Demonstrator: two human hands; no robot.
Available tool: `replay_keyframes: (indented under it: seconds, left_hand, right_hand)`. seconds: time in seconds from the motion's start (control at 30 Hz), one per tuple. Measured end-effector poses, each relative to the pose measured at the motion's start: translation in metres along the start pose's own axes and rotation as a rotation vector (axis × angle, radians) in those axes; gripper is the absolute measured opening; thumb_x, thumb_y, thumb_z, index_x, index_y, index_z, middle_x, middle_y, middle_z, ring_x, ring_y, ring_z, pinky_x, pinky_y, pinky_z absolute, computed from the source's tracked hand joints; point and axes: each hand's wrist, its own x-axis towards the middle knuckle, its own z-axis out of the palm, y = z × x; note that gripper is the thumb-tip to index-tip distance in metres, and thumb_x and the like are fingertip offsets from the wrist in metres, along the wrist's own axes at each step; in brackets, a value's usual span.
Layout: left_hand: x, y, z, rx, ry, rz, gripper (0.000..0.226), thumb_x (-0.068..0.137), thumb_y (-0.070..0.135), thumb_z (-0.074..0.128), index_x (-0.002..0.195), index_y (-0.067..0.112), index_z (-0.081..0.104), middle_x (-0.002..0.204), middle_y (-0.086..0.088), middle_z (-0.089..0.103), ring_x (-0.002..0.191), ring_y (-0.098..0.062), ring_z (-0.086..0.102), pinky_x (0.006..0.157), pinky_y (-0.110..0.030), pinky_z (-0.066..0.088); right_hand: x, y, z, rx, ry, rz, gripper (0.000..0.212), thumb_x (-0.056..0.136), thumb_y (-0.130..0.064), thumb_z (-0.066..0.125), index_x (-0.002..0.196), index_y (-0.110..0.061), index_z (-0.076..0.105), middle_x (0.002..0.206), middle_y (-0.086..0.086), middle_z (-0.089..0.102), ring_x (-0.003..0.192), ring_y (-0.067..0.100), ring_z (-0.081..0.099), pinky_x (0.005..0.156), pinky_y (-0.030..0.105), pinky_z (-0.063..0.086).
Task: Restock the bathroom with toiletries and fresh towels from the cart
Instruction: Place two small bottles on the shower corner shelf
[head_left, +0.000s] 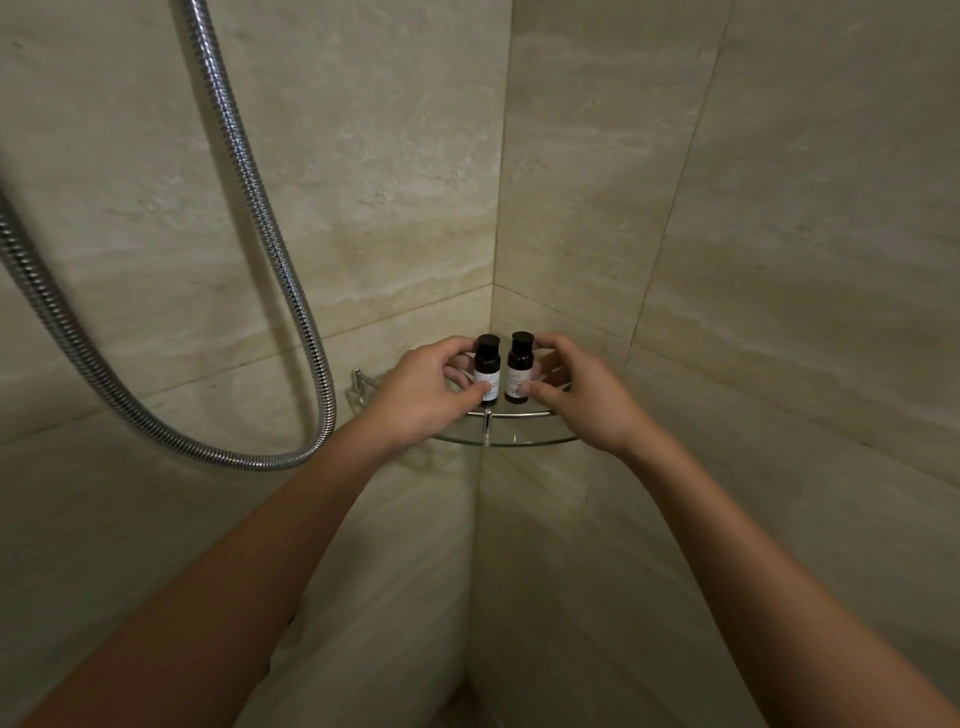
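Note:
Two small dark toiletry bottles with black caps and white labels stand upright side by side on a glass corner shelf (511, 440) in the shower corner. My left hand (426, 395) pinches the left bottle (487, 364) between thumb and fingers. My right hand (584, 395) holds the right bottle (518, 364) the same way, thumb on its label. Both bottles appear to rest on the glass.
Beige stone tile walls meet in the corner behind the shelf. A chrome shower hose (291, 291) hangs in a loop at the left, close to my left forearm. The shelf has a chrome rail and a wall bracket (358, 387).

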Motion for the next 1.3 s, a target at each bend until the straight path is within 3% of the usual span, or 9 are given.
replay_keyframes:
  seconds: [0.13, 0.3, 0.43, 0.63, 0.77, 0.97, 1.07, 1.2, 1.3]
  left_hand:
    - [0.005, 0.002, -0.002, -0.012, -0.061, -0.048, 0.047, 0.081, 0.022, 0.083, 0.124, 0.029, 0.064, 0.098, 0.008, 0.072, 0.089, -0.01, 0.069, 0.09, -0.036, 0.057]
    - [0.009, 0.001, -0.001, -0.051, -0.084, -0.096, 0.041, 0.08, 0.015, 0.084, 0.113, 0.032, 0.065, 0.095, 0.002, 0.073, 0.09, -0.021, 0.071, 0.09, -0.042, 0.059]
    - [0.009, 0.002, 0.0, -0.059, -0.078, -0.11, 0.039, 0.081, 0.014, 0.083, 0.111, 0.032, 0.065, 0.096, 0.001, 0.073, 0.091, -0.022, 0.072, 0.089, -0.04, 0.059]
    - [0.009, 0.001, 0.0, -0.057, -0.077, -0.13, 0.04, 0.081, 0.014, 0.083, 0.114, 0.028, 0.066, 0.095, 0.002, 0.073, 0.084, -0.016, 0.07, 0.089, -0.042, 0.059]
    - [0.007, 0.004, -0.001, -0.066, -0.083, -0.134, 0.038, 0.083, 0.011, 0.082, 0.114, 0.026, 0.065, 0.098, -0.002, 0.073, 0.092, -0.024, 0.072, 0.09, -0.041, 0.059]
    - [0.009, 0.005, -0.002, -0.04, -0.093, -0.139, 0.048, 0.083, 0.012, 0.082, 0.124, 0.023, 0.062, 0.096, 0.003, 0.07, 0.086, -0.014, 0.069, 0.088, -0.037, 0.059]
    - [0.01, 0.004, -0.001, -0.036, -0.087, -0.147, 0.047, 0.082, 0.012, 0.082, 0.121, 0.027, 0.06, 0.094, 0.004, 0.071, 0.087, -0.016, 0.07, 0.088, -0.039, 0.059]
    - [0.009, 0.004, -0.002, -0.028, -0.082, -0.144, 0.049, 0.08, 0.014, 0.084, 0.12, 0.029, 0.059, 0.096, 0.004, 0.071, 0.085, -0.013, 0.07, 0.089, -0.043, 0.059]
    - [0.007, 0.006, -0.004, -0.011, -0.087, -0.14, 0.06, 0.082, 0.018, 0.083, 0.134, 0.023, 0.055, 0.1, 0.005, 0.069, 0.087, -0.011, 0.07, 0.089, -0.041, 0.059]
  right_hand:
    - [0.004, 0.0, -0.001, -0.018, -0.038, 0.03, 0.053, 0.086, -0.032, 0.079, 0.133, -0.032, 0.055, 0.1, -0.014, 0.066, 0.09, 0.005, 0.065, 0.091, 0.046, 0.055]
    - [0.01, 0.002, -0.001, -0.111, -0.092, 0.114, 0.056, 0.061, -0.074, 0.069, 0.101, -0.034, 0.067, 0.096, -0.017, 0.071, 0.092, 0.004, 0.067, 0.092, 0.046, 0.054]
    - [0.011, 0.001, 0.0, -0.135, -0.097, 0.112, 0.022, 0.081, -0.055, 0.076, 0.091, -0.039, 0.065, 0.093, -0.017, 0.071, 0.089, 0.004, 0.066, 0.09, 0.045, 0.054]
    - [0.009, -0.003, -0.002, -0.179, -0.143, 0.119, 0.057, 0.065, -0.077, 0.056, 0.105, -0.038, 0.069, 0.095, -0.02, 0.071, 0.091, 0.002, 0.066, 0.089, 0.046, 0.055]
    - [0.01, -0.006, -0.002, -0.191, -0.159, 0.138, 0.059, 0.06, -0.079, 0.053, 0.103, -0.041, 0.068, 0.095, -0.022, 0.071, 0.091, 0.002, 0.066, 0.09, 0.048, 0.055]
    - [0.01, -0.005, -0.001, -0.186, -0.144, 0.158, 0.064, 0.057, -0.08, 0.051, 0.104, -0.041, 0.069, 0.095, -0.021, 0.071, 0.091, 0.002, 0.066, 0.091, 0.048, 0.054]
    - [0.011, -0.004, 0.0, -0.191, -0.141, 0.169, 0.061, 0.058, -0.079, 0.053, 0.104, -0.041, 0.069, 0.096, -0.021, 0.071, 0.092, 0.003, 0.066, 0.092, 0.048, 0.053]
    - [0.011, -0.005, -0.003, -0.193, -0.145, 0.17, 0.041, 0.072, -0.064, 0.068, 0.103, -0.037, 0.07, 0.095, -0.018, 0.072, 0.091, 0.004, 0.067, 0.091, 0.046, 0.055]
    - [0.011, -0.004, -0.003, -0.171, -0.132, 0.157, 0.031, 0.073, -0.057, 0.074, 0.097, -0.038, 0.068, 0.095, -0.017, 0.072, 0.091, 0.006, 0.067, 0.092, 0.047, 0.054]
